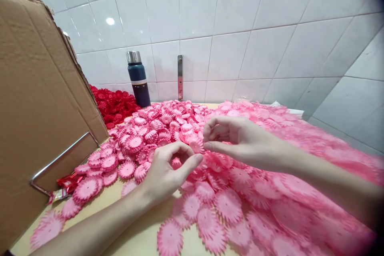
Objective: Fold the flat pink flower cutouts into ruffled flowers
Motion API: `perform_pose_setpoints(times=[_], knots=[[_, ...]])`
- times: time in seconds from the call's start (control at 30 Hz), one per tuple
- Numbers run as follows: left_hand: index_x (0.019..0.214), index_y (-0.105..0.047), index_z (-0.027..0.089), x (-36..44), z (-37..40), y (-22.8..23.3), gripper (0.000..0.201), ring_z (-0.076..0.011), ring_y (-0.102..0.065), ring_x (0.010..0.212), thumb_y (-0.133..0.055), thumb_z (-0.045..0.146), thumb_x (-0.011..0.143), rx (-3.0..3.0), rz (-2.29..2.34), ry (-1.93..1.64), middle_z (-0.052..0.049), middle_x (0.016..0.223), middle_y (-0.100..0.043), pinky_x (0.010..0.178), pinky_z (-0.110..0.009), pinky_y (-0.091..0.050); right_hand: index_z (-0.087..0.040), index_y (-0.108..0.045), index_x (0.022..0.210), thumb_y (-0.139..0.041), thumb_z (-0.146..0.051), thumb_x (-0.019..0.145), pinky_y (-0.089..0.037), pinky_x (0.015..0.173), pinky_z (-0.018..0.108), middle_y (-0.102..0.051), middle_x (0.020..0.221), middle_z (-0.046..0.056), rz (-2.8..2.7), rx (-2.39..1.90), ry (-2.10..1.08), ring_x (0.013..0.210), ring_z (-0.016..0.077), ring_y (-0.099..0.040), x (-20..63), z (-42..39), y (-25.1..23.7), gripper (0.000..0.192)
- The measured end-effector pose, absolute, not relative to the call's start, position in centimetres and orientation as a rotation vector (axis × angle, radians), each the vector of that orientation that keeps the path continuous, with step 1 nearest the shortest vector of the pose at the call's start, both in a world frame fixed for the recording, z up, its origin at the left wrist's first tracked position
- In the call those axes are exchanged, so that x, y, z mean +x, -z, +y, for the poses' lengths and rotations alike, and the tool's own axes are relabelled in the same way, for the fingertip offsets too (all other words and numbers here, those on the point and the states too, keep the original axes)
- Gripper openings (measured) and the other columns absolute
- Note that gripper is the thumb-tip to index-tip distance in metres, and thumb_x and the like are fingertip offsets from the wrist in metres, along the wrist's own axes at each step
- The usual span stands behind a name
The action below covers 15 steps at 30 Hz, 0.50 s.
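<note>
Cardboard (39,100) is filling the left side of the frame, a brown sheet leaning upright with a bent wire bracket (61,159) lying against its lower part. Just below the bracket, a small red wrapper (66,186) is lying on the tan table (141,240). Behind the cardboard's edge, a pile of red flowers (115,106) is sitting at the wall, and beside it a dark blue flask (138,79) with a silver cap is standing upright against the white tiles (240,28).

Across the middle and right of the frame, a heap of pink flowers (240,200) is spreading over the table: round, pleated discs with scalloped rims, some cupped and some lying flat.

At centre, the left hand (166,174) is curling its fingers inward, thumb and forefinger forming a loose ring over the heap; whether anything is sitting inside it cannot be told. Just to its upper right, the right hand (237,138) is reaching in from the right edge, fingertips drawn together and pinching one pink flower (196,145), a small ruffled disc hanging between the two hands, just above the heap.
</note>
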<state>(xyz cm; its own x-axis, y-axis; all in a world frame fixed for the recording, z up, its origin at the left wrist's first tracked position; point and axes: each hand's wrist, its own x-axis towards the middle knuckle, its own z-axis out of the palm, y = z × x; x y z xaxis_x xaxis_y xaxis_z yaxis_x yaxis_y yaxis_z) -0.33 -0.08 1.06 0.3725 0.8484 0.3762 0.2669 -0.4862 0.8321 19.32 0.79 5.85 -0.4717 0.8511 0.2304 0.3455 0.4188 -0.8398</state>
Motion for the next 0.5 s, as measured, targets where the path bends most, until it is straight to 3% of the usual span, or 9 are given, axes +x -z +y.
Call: perform_pose_setpoints(times=[0.23, 0.5], knots=[[0.078, -0.062, 0.013, -0.54, 0.13, -0.64, 0.021, -0.0089, -0.052, 0.061, -0.057, 0.030, 0.089, 2.040, 0.875, -1.043, 0.000, 0.069, -0.060, 0.059, -0.021, -0.040, -0.020, -0.055, 0.088, -0.058, -0.020, 0.087, -0.052, 0.067, 0.029, -0.064, 0.083, 0.001, -2.090, -0.971, -1.020, 0.077, 0.0152, -0.064, 18.60, -0.09, -5.56, 0.004], [0.083, -0.064, 0.013, -0.58, 0.29, -0.70, 0.014, -0.0101, -0.054, 0.066, -0.057, 0.024, 0.088, 1.936, 0.846, -1.040, -0.002, 0.076, -0.063, 0.063, -0.022, -0.043, -0.018, -0.058, 0.093, -0.065, -0.027, 0.084, -0.053, 0.071, 0.031, -0.068, 0.089, 0.004, -2.029, -0.983, -1.108, 0.083, 0.0184, -0.066, 19.35, 0.47, -5.58, 0.015]])
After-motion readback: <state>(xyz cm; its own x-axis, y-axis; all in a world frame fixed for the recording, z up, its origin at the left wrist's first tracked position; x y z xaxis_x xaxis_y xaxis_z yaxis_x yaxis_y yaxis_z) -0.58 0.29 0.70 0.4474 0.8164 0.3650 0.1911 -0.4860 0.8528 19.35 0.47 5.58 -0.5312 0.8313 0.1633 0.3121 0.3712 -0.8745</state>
